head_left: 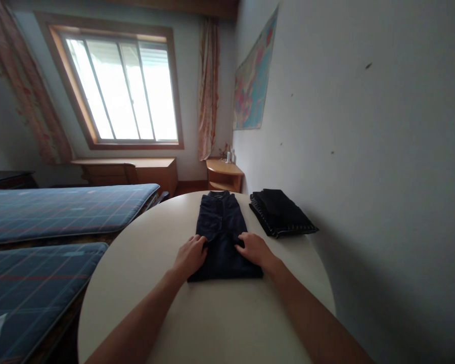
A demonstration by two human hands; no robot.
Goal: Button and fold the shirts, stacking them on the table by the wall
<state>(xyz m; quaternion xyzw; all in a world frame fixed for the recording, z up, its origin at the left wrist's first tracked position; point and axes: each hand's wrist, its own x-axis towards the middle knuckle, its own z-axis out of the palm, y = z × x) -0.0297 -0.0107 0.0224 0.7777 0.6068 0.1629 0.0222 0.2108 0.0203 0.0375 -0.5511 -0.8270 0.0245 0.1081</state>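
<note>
A dark navy shirt, folded into a long narrow shape, lies on the round white table with its collar at the far edge. My left hand grips the shirt's left side, fingers curled over the cloth. On the opposite side, my right hand pinches the cloth at about the same height. A fold runs across the shirt between both hands, and the near part lies flat toward me. Some fingertips are hidden in the dark fabric.
A stack of folded black clothes sits on the table's right, close to the white wall. Beds with plaid mattresses stand to the left. Beyond the table are a corner shelf and a wooden desk under the window.
</note>
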